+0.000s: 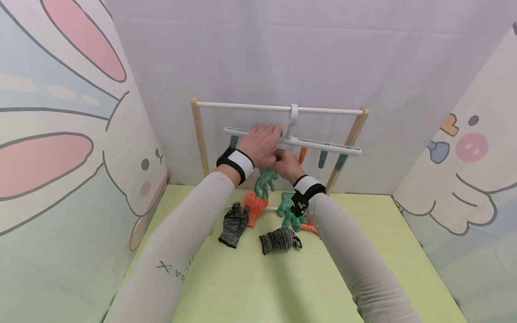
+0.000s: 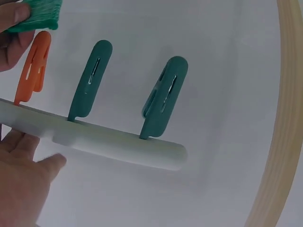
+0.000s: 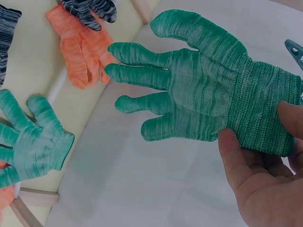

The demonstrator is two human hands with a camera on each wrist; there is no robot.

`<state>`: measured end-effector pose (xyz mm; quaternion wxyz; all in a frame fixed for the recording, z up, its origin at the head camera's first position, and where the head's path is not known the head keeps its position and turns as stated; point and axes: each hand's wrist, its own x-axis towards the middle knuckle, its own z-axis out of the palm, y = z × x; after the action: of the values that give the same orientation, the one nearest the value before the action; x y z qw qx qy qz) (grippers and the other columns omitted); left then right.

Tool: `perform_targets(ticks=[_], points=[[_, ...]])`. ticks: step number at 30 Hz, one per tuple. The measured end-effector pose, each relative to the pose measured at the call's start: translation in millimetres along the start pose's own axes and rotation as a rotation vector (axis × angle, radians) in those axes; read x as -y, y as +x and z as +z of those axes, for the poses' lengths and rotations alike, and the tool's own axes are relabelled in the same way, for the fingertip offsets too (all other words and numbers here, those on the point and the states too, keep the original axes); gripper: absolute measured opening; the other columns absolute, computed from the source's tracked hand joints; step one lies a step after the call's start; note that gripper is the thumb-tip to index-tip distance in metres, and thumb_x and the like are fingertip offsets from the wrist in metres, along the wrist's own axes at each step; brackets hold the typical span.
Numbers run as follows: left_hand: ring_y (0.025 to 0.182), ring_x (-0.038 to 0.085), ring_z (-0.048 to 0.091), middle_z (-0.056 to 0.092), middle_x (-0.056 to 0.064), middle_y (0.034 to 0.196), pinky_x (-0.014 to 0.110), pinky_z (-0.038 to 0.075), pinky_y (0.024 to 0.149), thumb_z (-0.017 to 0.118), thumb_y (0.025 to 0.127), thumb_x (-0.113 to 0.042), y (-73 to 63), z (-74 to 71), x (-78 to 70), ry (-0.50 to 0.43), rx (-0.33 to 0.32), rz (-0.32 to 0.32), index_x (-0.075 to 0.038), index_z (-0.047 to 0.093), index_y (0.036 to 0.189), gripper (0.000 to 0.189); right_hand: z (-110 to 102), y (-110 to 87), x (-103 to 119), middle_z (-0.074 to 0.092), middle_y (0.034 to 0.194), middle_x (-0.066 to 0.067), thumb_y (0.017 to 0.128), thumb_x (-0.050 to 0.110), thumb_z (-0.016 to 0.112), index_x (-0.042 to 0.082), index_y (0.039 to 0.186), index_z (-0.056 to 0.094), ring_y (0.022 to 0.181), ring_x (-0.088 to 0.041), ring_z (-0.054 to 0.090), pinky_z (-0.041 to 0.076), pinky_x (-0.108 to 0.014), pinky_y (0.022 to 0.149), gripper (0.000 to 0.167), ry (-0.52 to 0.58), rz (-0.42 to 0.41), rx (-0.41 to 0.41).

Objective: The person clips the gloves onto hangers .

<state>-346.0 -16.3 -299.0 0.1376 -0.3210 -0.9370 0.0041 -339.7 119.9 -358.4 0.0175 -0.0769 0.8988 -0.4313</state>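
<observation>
Right hand (image 1: 288, 163) pinches green knit glove (image 3: 203, 90) by the cuff, glove dangling just below the clip hanger (image 2: 118, 145); can't see it attached to any clip. Left hand (image 1: 260, 142) lies over the hanger bar, can't tell if clamped. Looks early: teal clips (image 2: 87, 101) and orange clip (image 2: 27, 92) by the bar's left end bear nothing. Remaining: two gray-black gloves (image 1: 233, 226), two orange gloves (image 1: 255, 207), another green glove (image 3: 38, 151), loose on the table (image 1: 242, 287).
</observation>
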Motion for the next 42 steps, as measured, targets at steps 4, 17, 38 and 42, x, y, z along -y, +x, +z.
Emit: perform_targets(ticks=[4,17,38,42], points=[[0.108,0.026,0.063,0.062,0.008,0.115,0.048,0.047,0.104,0.056,0.090,-0.013,1.5,0.9,-2.7,-0.052,0.027,0.001,-0.008,0.045,0.126,0.038,1,-1.9,1,0.054,0.081,-0.006,0.100,0.006,0.049,0.004,0.100,0.065,0.074,-0.022,0.048,0.037,-0.031,0.068,0.016,0.025,-0.019,-0.004],[0.124,0.028,0.058,0.057,0.009,0.138,0.052,0.048,0.102,0.057,0.099,-0.021,5.1,13.1,-10.4,-0.093,0.082,-0.081,-0.011,0.043,0.141,0.046,4,-1.3,-5,0.051,0.077,-0.002,0.105,0.015,0.052,0.003,0.117,0.069,0.075,-0.020,0.048,0.038,-0.031,0.070,0.025,0.020,0.006,0.013],[0.120,0.029,0.062,0.059,0.007,0.136,0.048,0.050,0.097,0.057,0.103,-0.026,4.7,23.9,-12.1,0.051,0.104,-0.068,-0.012,0.033,0.150,0.054,17,-2.2,-20,0.064,0.087,-0.006,0.098,0.013,0.062,0.005,0.109,0.070,0.075,-0.020,0.053,0.042,-0.032,0.070,0.015,0.022,-0.013,0.034],[0.120,0.029,0.061,0.059,0.008,0.133,0.047,0.051,0.096,0.061,0.102,-0.030,7.2,23.2,-11.6,0.066,0.135,-0.070,-0.013,0.032,0.151,0.059,17,-1.8,-22,0.068,0.096,-0.012,0.097,0.012,0.065,0.003,0.113,0.071,0.080,-0.022,0.055,0.043,-0.031,0.072,0.018,0.007,-0.016,0.043]])
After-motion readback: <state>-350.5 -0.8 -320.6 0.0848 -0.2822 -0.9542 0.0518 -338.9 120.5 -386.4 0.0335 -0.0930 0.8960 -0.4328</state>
